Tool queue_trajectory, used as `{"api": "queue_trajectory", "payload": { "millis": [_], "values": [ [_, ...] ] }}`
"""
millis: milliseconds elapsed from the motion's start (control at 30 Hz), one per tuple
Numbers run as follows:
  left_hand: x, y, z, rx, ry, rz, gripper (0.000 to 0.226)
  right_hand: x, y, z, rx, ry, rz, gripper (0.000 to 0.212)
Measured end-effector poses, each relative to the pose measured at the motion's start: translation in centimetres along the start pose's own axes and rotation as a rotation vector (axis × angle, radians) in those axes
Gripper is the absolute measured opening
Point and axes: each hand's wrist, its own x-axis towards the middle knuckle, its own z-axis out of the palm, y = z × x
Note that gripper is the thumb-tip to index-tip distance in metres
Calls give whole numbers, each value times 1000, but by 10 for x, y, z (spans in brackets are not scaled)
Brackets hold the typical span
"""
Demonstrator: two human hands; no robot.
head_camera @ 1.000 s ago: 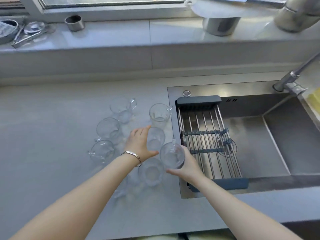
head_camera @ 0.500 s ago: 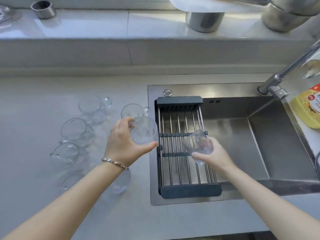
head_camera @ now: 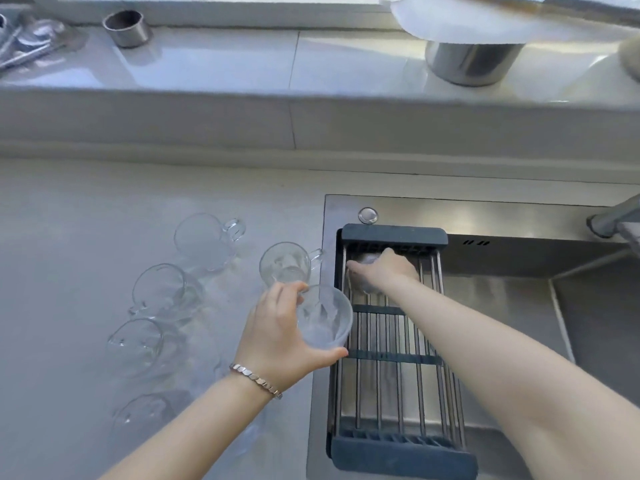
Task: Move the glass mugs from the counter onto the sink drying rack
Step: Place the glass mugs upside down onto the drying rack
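My right hand rests at the far end of the drying rack, closed over a glass mug that is mostly hidden beneath it. My left hand grips another glass mug and holds it above the rack's left edge, mouth facing me. Several more glass mugs stand on the counter to the left, among them one beside the sink, one farther back and one to its left.
The rack spans the steel sink. A faucet base stands at the right. On the window ledge sit a metal pot under a white plate, a small metal cup and utensils.
My right hand carried its mug from the rack's middle to the far end and lowered it. My left hand moved its mug right, over the rack's left edge.
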Motion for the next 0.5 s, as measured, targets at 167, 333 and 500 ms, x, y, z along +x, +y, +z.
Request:
{"api": "queue_trajectory", "payload": {
  "millis": [167,333,500],
  "values": [
    [2,-2,3,-72,-12,-33,97,-6,9,-2,292,-43,-141,66],
    [8,16,2,-310,-129,-262,69,-73,68,-24,386,21,-603,67],
    [35,58,22,-649,-452,-636,70,-110,111,-18,64,315,-1153,79]
  ]
}}
